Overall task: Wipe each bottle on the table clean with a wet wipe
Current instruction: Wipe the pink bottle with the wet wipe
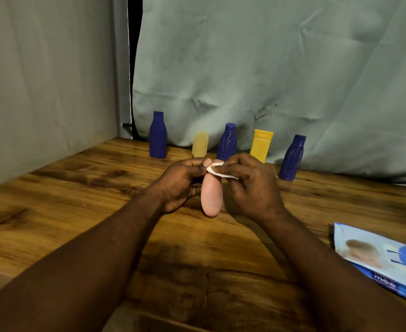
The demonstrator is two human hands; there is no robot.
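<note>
- Left hand (180, 185): fingers curled round pink bottle (211, 197), held above table (77, 200).
- Right hand (252, 185): fingers pinch wipe (217, 170) against bottle's top.
- Five bottles (261, 145) stand behind.

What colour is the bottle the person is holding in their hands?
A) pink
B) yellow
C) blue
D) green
A: the left hand holds a pink bottle, and the right hand pinches a white wipe against its top end.
</note>
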